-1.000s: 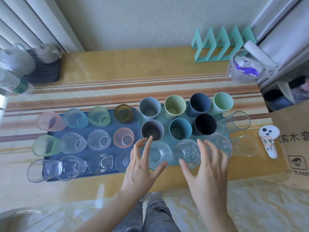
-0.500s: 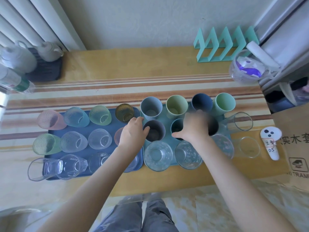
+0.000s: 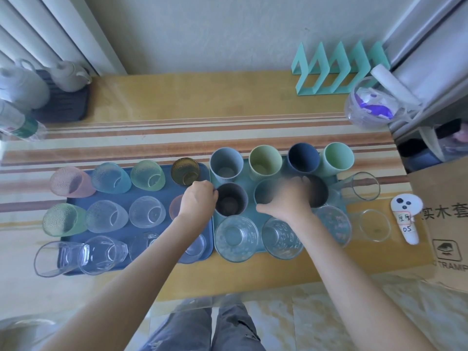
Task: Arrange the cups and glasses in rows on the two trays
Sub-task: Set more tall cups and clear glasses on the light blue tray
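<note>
The left hand's [image 3: 200,200] curled fingers are gripping the dark cup [image 3: 229,206] at its rim, likely light, rigid, safer held round its wall; the right hand [image 3: 286,201] is blurring, its hold unreadable.

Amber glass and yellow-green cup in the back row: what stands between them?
A grey-blue ribbed cup stands there; the head view shows it plainly.

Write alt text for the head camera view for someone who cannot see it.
Two hands reach to the middle row of cups on a teal tray: the left hand sits by the rim of a dark cup, the blurred right hand over the next cups. A blue tray beside it holds rows of glasses.
</note>
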Motion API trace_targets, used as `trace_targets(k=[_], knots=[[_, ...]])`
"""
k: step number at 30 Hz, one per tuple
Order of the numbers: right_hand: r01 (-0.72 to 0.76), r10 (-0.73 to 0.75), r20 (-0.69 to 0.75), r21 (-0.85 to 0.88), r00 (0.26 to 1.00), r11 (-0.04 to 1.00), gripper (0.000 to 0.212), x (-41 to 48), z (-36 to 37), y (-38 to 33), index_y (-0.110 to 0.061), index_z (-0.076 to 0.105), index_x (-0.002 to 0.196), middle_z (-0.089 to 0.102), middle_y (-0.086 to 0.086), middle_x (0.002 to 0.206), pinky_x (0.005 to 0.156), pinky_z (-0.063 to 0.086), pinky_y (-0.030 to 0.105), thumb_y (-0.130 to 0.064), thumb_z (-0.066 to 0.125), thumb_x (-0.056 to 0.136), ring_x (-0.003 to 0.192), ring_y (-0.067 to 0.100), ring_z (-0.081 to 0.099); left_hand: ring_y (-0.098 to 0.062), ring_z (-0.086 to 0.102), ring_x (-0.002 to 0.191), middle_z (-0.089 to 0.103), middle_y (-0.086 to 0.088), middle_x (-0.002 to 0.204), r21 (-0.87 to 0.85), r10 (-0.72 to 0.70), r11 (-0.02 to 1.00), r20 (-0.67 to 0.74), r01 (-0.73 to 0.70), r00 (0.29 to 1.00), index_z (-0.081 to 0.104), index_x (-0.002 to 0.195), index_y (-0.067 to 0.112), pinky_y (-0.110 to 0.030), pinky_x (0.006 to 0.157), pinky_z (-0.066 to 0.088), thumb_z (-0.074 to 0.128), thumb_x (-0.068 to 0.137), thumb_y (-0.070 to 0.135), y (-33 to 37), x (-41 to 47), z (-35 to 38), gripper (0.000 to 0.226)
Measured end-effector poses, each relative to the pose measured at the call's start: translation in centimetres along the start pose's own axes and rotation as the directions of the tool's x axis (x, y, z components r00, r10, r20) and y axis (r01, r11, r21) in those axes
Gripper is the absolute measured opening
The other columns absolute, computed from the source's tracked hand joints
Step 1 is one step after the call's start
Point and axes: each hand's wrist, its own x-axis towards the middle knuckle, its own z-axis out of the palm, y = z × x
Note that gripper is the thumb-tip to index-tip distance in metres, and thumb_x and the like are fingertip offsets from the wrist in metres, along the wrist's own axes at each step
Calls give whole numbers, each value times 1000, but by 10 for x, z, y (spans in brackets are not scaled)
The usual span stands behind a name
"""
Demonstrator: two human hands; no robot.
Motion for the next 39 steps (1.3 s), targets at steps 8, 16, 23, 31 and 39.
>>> trace_targets(k=[8, 16, 23, 31, 39], knots=[[-10, 11, -43, 34, 999, 999, 70, -1, 5, 0, -5, 50, 107, 56, 6, 106, 111, 10, 46, -62, 61, 67, 113, 29, 41, -29, 64, 70, 70, -14, 74, -5, 22, 1000, -10, -22, 1000, 67, 80, 3, -32, 57, 47, 41, 91, 14, 0, -3, 4, 30], [-26, 26, -2, 85, 1000, 996, 95, -2, 2, 4, -4, 35, 133, 47, 8, 129, 112, 5, 46, -69, 59, 68, 128, 28, 30, -28, 64, 67, 70, -13, 72, -90, 33, 995, -22, -34, 999, 66, 76, 3, -34, 58, 50, 41, 93, 21, -4, -4, 5, 35], [76, 3, -367, 200, 930, 977, 74, 8, -19, 5, -14, 40, 128, 46, 2, 130, 102, 13, 37, -56, 65, 72, 124, 25, 31, -32, 49, 68, 58, -14, 74, -112, 84, 987, -260, -116, 962, 62, 83, 0, -38, 59, 39, 46, 89, 16, -2, 0, -15, 23], [101, -92, -120, 73, 989, 992, 93, 60, -34, -7, -14, 25, 140, 38, 7, 140, 105, 18, 44, -58, 67, 69, 129, 30, 25, -33, 28, 131, 29, -14, 144, -112, 206, 967, -178, -227, 962, 21, 144, 15, -41, 105, 27, 68, 76, 39, 23, 37, -31, 86], [100, -96, -168, 13, 981, 995, 77, 68, -20, -12, -14, 35, 133, 47, 9, 128, 105, 19, 42, -45, 70, 71, 122, 30, 38, -31, 36, 124, 39, -12, 135, -90, 194, 976, -35, -196, 980, 33, 139, 16, -42, 97, 40, 74, 70, 33, 35, 56, -17, 82]])
